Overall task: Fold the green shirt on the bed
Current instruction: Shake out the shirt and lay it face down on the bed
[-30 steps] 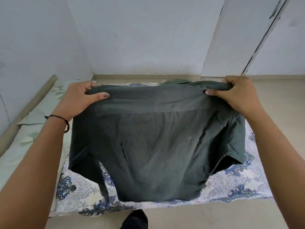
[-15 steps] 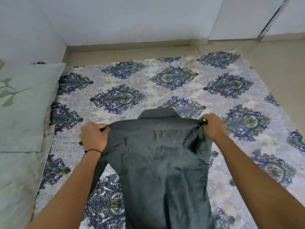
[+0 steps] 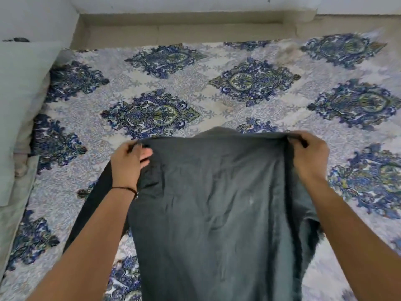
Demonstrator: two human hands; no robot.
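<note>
1. Nearest, the green shirt [image 3: 212,213] now lies with its body spread toward the person over the bed [image 3: 249,109]. A second ago it hung in the air in front of the wall.
2. Judged from this, the shirt is being laid flat, and no fold has been made yet.
3. The left hand [image 3: 128,161] is closed on the shirt's left shoulder. One sleeve [image 3: 93,205] trails out beside that forearm.
4. The right hand [image 3: 308,155] is closed on the right shoulder. The two hands are well apart, and the top edge is stretched between them.
5. Half a second ago the hands held the same two corners, and the grip looks unchanged.
6. Beyond the hands, the collar [image 3: 217,132] peeks over the top edge.
7. At far left a pale pillow [image 3: 19,101] rests on the bed, clear of the shirt.
</note>
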